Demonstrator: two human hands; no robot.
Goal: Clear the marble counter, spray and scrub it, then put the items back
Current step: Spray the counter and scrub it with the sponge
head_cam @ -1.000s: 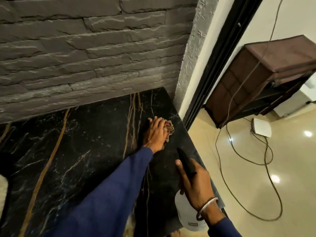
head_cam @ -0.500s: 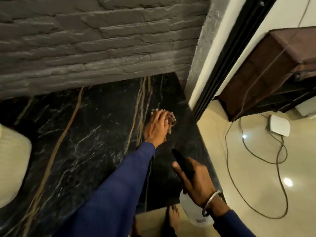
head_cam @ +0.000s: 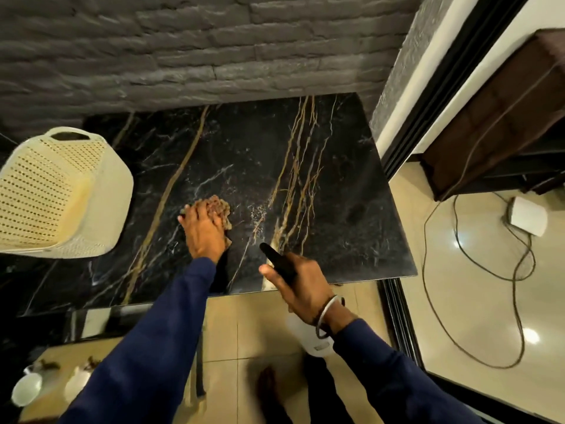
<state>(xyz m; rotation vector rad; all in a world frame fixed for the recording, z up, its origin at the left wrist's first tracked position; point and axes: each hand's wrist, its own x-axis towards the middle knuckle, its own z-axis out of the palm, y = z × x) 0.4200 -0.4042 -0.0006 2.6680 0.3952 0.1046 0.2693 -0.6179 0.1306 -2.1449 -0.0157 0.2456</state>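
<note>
At the far left, a cream perforated plastic basket with a handle slot [head_cam: 58, 191] sat tipped at the left end of a black marble counter streaked with gold and white veins [head_cam: 336, 185], which ran beneath a grey rough stone-brick wall [head_cam: 183, 50]. Below the basket, on the beige tiled floor [head_cam: 260, 325], stood a few small white cups or bowls [head_cam: 26, 390], too blurred to identify further. Near the counter's middle, the left hand [head_cam: 203, 232], in a dark blue sleeve [head_cam: 146, 356], lay palm down with fingers spread, pressing a crumpled brown scrubbing cloth [head_cam: 220, 209] flat against the marble rather than gripping it. Just to its right, over the counter's front edge, the right hand [head_cam: 301, 286], a metal bangle at the wrist, was wrapped closed around the neck of a white spray bottle with a black trigger head [head_cam: 278, 261], the nozzle pointing toward the counter and the white body hanging below the wrist. Farther right, past a black door frame [head_cam: 443, 87], a thin cable [head_cam: 458, 270] looped across a glossy floor beside a small white device [head_cam: 527, 215] and dark brown furniture [head_cam: 495, 117].
</note>
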